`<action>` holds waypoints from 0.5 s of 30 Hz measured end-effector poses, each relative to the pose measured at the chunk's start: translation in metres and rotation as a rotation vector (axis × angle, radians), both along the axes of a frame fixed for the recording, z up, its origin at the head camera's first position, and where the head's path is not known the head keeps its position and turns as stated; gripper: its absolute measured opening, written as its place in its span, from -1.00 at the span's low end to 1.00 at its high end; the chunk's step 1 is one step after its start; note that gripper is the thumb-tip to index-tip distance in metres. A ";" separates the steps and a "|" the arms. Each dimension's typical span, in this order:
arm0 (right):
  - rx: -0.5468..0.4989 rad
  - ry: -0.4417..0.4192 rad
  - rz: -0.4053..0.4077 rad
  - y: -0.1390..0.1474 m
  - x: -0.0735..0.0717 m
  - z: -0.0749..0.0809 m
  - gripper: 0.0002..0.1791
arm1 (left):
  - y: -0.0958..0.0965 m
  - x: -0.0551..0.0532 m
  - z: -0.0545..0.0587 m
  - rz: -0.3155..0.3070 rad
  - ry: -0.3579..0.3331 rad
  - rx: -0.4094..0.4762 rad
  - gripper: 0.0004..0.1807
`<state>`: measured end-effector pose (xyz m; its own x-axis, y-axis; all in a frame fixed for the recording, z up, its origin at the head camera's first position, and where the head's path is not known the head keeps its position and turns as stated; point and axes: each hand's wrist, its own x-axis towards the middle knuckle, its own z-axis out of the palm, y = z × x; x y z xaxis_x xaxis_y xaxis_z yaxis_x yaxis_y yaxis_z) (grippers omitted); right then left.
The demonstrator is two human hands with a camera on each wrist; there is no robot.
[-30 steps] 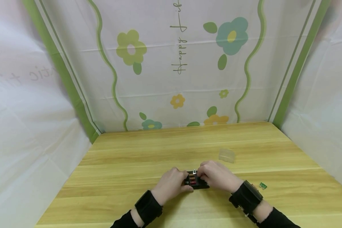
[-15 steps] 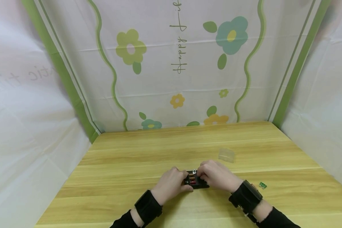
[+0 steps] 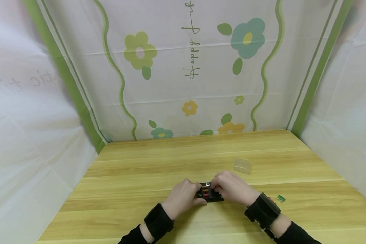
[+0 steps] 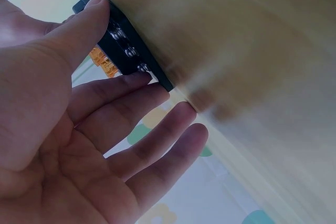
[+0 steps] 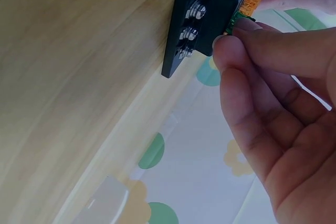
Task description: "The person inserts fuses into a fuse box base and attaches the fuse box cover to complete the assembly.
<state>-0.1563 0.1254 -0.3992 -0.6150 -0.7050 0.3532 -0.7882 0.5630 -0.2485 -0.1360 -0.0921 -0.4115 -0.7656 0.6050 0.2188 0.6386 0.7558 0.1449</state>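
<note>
Grasping the black block [image 3: 214,196] on the surface [image 3: 140,169], the left grip [image 3: 184,196] covers one end; the right grip [image 3: 234,188], pinching a green piece [image 5: 233,24] at it, hides more. Beyond lies a clear cover [image 3: 242,166]; rightward, a green chip [image 3: 281,198].

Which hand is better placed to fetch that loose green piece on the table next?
Probably the right hand: the loose green piece lies near its wristband, though that hand must leave the black block first. The left hand is farther off, holding the block's opposite end.
</note>
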 end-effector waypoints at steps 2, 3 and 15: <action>0.000 -0.001 -0.001 0.000 0.000 0.000 -0.77 | 0.000 0.000 0.000 0.001 -0.002 0.001 -0.63; 0.000 -0.003 -0.002 0.000 0.000 0.000 -0.77 | 0.000 0.000 0.000 0.002 -0.003 0.002 -0.63; -0.005 -0.006 -0.001 -0.001 0.001 0.001 -0.76 | 0.000 0.000 -0.001 0.006 -0.002 -0.002 -0.63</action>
<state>-0.1555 0.1246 -0.3982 -0.6177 -0.7028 0.3530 -0.7862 0.5624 -0.2560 -0.1357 -0.0921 -0.4123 -0.7700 0.6005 0.2156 0.6334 0.7602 0.1447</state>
